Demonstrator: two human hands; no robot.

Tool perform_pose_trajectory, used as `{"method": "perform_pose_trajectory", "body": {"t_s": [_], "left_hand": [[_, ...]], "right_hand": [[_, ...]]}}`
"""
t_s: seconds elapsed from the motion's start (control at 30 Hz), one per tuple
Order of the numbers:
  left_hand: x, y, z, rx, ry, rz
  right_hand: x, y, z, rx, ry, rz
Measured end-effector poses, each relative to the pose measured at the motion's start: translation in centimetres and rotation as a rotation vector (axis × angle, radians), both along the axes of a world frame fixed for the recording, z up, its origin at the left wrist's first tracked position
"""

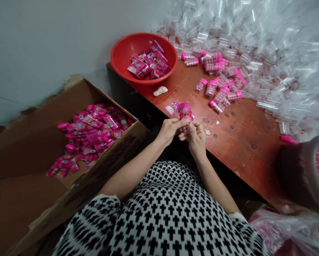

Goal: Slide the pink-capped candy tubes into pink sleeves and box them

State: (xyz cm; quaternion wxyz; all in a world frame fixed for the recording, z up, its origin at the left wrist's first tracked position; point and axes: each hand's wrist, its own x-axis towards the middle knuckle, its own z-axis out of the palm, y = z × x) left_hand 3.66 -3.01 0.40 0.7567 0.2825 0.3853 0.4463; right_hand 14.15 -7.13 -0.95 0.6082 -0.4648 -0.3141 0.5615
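at the tabletop [234, 145] edge, left hand [168, 132] and right hand [198, 140] are pinching a pink packet [185, 110] between their fingers [181, 123], bowl [124, 53] sitting farther back.

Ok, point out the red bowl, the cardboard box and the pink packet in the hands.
Red bowl [121, 51], head view: bare inner wall, left side.
Cardboard box [36, 140], head view: inner far wall.
Pink packet [185, 111], head view: its printed front.

Plenty out of sight around the red bowl [123, 53]!
Right of it, the farthest clear tubes [282, 39] blur, spilling past the edge; farther right, the bucket [295, 170] is sliced off; lower left, the carton [31, 149] too. Below the bowl, left hand [169, 132] and right hand [198, 139] partly cover the pink packet [185, 110], print unreadably small.
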Motion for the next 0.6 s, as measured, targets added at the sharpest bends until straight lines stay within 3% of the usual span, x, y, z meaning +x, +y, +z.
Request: {"method": "perform_pose_trajectory", "body": {"t_s": [0.13,0.4,0.47,0.6], "left_hand": [[-0.5,0.1,-0.2,-0.092,-0.107,0.151],[-0.9,-2.2,0.0,-0.017,-0.113,0.09],[-2.5,-2.6,0.5,0.02,-0.125,0.209],[-7.1,-2.6,1.4,0.094,-0.108,0.65]], "right_hand": [[0.3,-0.5,0.2,0.021,-0.002,0.073],[-0.3,0.6,0.7,0.0,-0.053,0.078],[-0.7,1.0,1.0,-0.004,-0.065,0.134],[-0.2,1.0,1.2,-0.014,-0.127,0.152]]}}
